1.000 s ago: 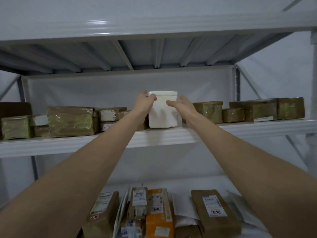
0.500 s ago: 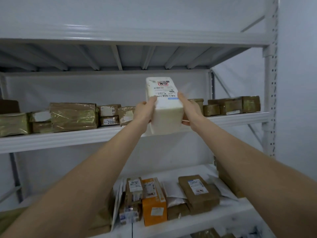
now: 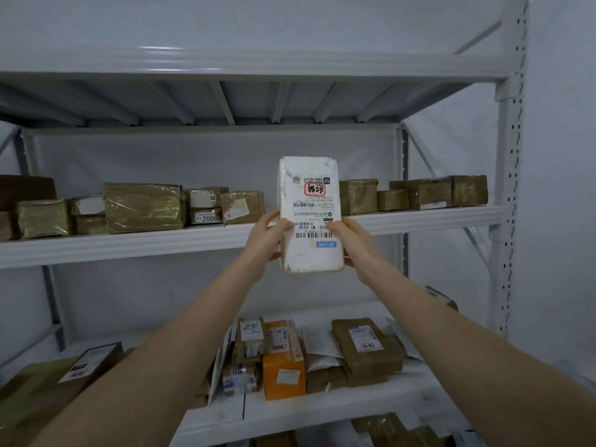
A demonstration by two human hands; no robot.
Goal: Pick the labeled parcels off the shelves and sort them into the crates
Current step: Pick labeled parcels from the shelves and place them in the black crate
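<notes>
A white parcel (image 3: 309, 195) with a printed label, barcodes and a red stamp is held upright in the air in front of the middle shelf (image 3: 135, 245). My left hand (image 3: 266, 238) grips its left edge, thumb on the label face. On the other side, my right hand (image 3: 353, 241) grips the right edge the same way. The label faces me, upside down. No crate is in view.
Brown taped parcels (image 3: 143, 206) line the middle shelf on both sides of the held parcel. On the lower shelf (image 3: 322, 411) stand an orange box (image 3: 283, 359), brown labeled parcels (image 3: 366, 348) and white mailers. A white rack upright (image 3: 511, 188) rises at right.
Both hands closed on the white parcel, lifted it off the middle shelf, pulled it toward me and tipped it so its label faces me. The view has backed away from the rack.
</notes>
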